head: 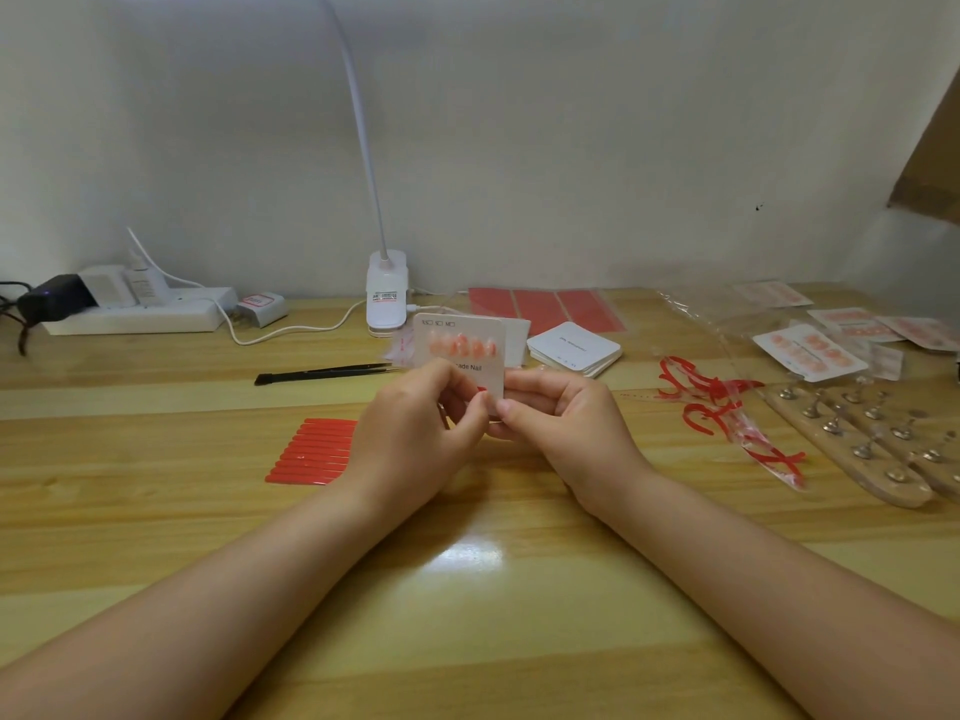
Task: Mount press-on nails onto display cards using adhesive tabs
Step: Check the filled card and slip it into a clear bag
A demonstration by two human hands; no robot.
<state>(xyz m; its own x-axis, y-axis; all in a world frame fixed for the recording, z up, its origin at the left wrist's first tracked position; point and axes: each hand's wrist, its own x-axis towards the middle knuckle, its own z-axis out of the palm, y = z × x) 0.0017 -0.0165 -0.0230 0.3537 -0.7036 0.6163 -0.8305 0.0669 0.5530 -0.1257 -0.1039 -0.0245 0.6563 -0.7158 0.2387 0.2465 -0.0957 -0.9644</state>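
A white display card (pixel 462 350) is held upright above the wooden table, with a row of several orange-pink press-on nails (pixel 463 346) across its upper half. My left hand (pixel 415 428) grips the card's lower left, fingers curled round its edge. My right hand (pixel 561 423) pinches the card's bottom right corner, beside a small red bit of adhesive (pixel 482 390). Red adhesive tab strips (pixel 311 452) lie in a stack on the table left of my left hand. Black tweezers (pixel 322 374) lie behind them.
A stack of blank white cards (pixel 574 348) and red adhesive sheets (pixel 545 306) lie behind the hands. Peeled red backing scraps (pixel 717 407), finished cards in plastic bags (pixel 810 350) and wooden nail holders (pixel 872 444) fill the right side. A clip lamp (pixel 385 293) and power strip (pixel 135 314) stand at the back.
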